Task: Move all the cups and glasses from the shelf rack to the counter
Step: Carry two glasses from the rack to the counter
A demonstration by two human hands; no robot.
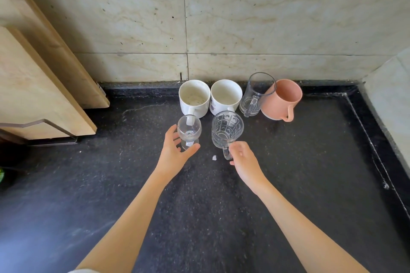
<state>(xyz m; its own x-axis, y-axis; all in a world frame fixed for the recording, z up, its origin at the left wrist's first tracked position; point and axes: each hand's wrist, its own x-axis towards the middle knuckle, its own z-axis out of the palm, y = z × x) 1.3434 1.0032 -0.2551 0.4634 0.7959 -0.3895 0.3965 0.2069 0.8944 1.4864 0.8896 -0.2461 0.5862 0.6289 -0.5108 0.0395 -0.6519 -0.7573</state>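
At frame centre on the dark counter [288,184], our left hand [175,150] cups wide around the fragile, top-heavy stemmed glass [189,132], while our right hand [243,160] pinches the heavier, slippery patterned glass mug [226,129] by its handle.

Cups and glasses are crowding the worktop [288,184] by the wall [244,17] — bare room is lying open in front and right.

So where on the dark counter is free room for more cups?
Free: the black stone counter right of the patterned glass mug, before the pink plastic mug; also left of the small stemmed glass. Crowded: the back row by the wall.
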